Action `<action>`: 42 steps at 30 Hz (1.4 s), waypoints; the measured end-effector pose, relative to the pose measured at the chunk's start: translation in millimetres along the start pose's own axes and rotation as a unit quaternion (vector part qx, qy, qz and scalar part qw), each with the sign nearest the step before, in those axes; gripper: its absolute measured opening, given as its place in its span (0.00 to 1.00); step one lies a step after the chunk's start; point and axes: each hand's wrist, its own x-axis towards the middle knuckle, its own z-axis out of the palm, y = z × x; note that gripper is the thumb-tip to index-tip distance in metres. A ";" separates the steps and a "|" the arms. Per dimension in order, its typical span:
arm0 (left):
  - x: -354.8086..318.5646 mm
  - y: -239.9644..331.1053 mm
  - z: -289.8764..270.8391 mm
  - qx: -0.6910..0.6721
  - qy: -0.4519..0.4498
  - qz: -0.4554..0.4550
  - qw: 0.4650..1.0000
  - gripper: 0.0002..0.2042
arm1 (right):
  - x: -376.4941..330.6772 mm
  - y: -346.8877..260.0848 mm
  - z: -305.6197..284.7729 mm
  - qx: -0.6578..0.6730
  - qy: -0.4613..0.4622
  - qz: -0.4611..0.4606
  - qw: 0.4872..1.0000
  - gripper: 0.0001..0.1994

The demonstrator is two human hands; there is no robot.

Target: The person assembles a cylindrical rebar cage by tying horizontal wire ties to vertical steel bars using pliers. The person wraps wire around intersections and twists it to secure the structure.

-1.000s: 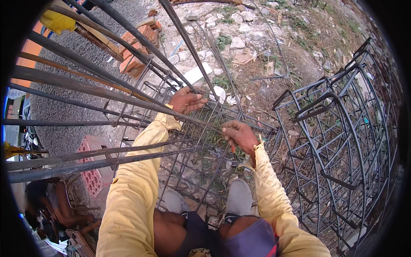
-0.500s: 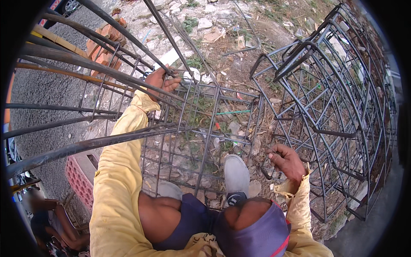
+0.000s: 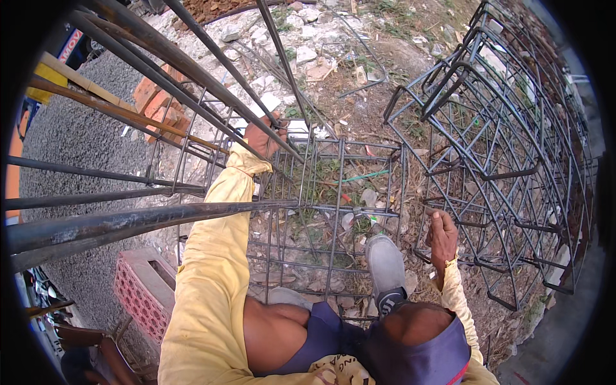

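Ahead of me, my left hand [image 3: 263, 138] is closed around the steel at a crossing of a long rebar and a thin square stirrup; dark bars pass over it and partly cover the fingers. This rebar cage [image 3: 340, 192] stretches from the left toward my feet, its stirrups crossing the long bars. To the cage's right, my right hand [image 3: 441, 239] is raised with thumb and fingers pressed together. What it grips is too small and dark to name. A dark curved metal end shows beside that hand; I cannot tell whether it belongs to it.
Thick long bars [image 3: 128, 221] fan out at the left. A heap of bent stirrups [image 3: 487, 167] stands at the right. Orange bricks [image 3: 163, 106], grey gravel [image 3: 70, 160] and a pink perforated crate-like block [image 3: 142, 292] lie leftward. Rubble and weeds cover the ground; a seated person shows lower left.
The whole view has shifted, so the cage and my legs appear farther right. My left hand stays at the bar crossing, its fingers closing in more. My right hand has turned more upright.
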 end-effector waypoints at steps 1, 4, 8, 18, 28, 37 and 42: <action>-4.8 -1.0 4.2 0.002 0.002 0.006 1.000 0.09 | 3.0 -3.6 -3.8 -0.047 0.007 -0.011 0.999 0.14; -9.4 10.7 -19.9 0.041 -0.009 0.038 0.998 0.10 | 13.8 -63.9 3.8 -0.127 -0.032 -0.004 0.991 0.14; -11.6 4.0 7.6 0.033 0.029 0.013 0.999 0.08 | 13.5 -121.1 -21.6 -0.287 -0.065 -0.157 0.943 0.13; -4.4 -1.6 -4.6 0.041 0.081 0.014 0.996 0.12 | -36.3 -138.4 61.0 -0.295 -0.218 -0.271 0.890 0.15; -21.9 -0.5 19.2 0.104 0.163 0.030 0.981 0.12 | 23.6 16.6 139.7 -0.471 -0.312 -0.082 0.821 0.34; -13.1 3.0 16.7 0.153 0.218 0.035 0.963 0.11 | 26.4 27.5 119.8 -0.319 -0.263 -0.280 0.866 0.24; -11.0 0.2 16.3 0.122 0.208 0.008 0.970 0.12 | 23.7 -34.1 81.0 -0.129 -0.217 -0.396 0.883 0.18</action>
